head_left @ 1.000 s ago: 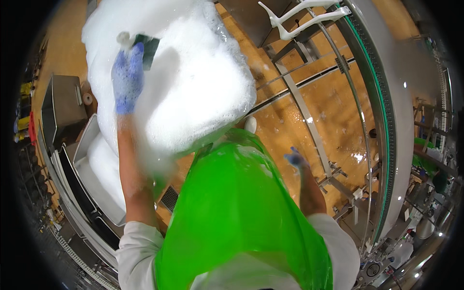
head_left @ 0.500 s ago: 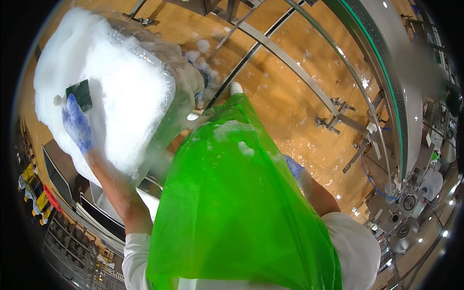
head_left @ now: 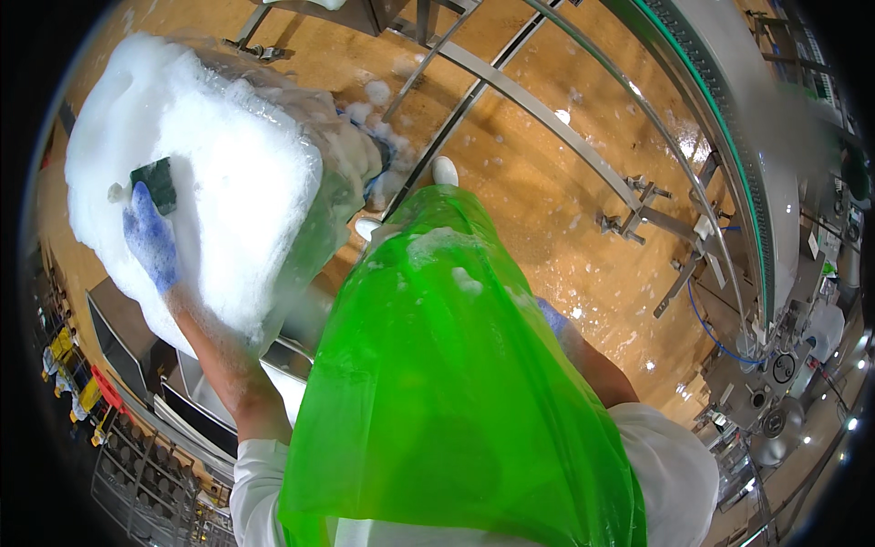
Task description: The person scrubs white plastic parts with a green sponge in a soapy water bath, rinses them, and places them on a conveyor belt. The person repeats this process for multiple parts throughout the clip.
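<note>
My left hand (head_left: 150, 239), in a blue glove flecked with suds, grips a dark green scouring pad (head_left: 154, 187). It is over a thick mound of white foam (head_left: 228, 182) at the left. The foam fills the top of a tub with a clear, wet plastic side (head_left: 321, 205). My right hand (head_left: 552, 316), also gloved in blue, is mostly hidden behind my green apron (head_left: 437, 365); its fingers do not show.
A curved conveyor (head_left: 743, 173) with a green edge runs along the right. Metal rails (head_left: 538, 109) stand on the wet tan floor (head_left: 538, 219). Steel carts or bins (head_left: 118, 337) stand at lower left. My white shoes (head_left: 445, 171) show beyond the apron.
The view has shifted slightly, so the foam and floor sit a little lower. My left hand still holds the pad at nearly the same spot on the foam.
</note>
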{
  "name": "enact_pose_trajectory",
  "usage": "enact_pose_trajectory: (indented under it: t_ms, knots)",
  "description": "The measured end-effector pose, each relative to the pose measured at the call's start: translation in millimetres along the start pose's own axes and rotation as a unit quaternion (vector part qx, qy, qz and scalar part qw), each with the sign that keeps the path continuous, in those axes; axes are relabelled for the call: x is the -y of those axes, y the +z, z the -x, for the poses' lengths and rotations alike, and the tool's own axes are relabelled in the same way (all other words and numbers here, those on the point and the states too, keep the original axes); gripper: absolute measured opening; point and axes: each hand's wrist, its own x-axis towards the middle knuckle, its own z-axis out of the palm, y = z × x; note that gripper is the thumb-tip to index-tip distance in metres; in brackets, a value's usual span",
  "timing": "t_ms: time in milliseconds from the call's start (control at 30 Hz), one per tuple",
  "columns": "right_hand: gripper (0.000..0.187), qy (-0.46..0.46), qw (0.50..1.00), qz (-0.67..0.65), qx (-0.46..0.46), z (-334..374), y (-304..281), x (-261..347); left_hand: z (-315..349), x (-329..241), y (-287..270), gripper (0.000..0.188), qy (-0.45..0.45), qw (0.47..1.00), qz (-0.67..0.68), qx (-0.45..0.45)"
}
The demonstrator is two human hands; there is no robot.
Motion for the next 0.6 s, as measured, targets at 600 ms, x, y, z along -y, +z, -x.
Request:
enact_pose_trajectory:
  t_ms: [600]
  knots:
    - [0.027,0.027,0.981,-0.19,0.012,13,19,17,-1,7,-2,0.044,0.01,1.0,-0.009,0.009]
